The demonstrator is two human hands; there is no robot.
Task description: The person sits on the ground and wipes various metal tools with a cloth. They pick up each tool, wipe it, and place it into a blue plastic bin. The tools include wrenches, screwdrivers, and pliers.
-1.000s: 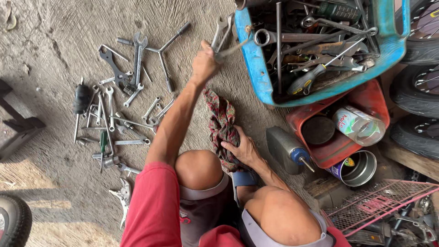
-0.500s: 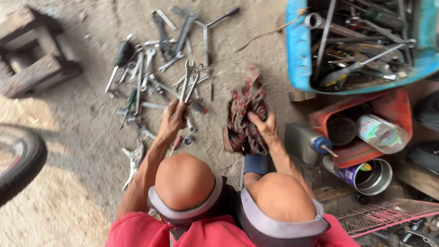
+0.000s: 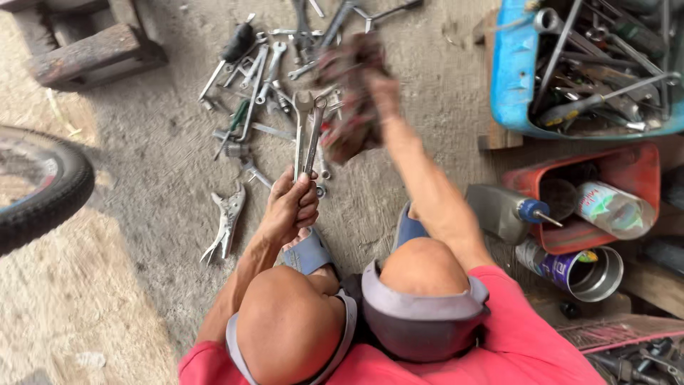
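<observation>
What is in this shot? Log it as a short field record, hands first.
left hand: grips two wrenches, heads pointing away
right hand: lifts a dirty rag, blurred
ground: concrete with scattered wrenches and locking pliers
right side: blue tub of tools, red bin with bottle
left edge: tyre
</observation>
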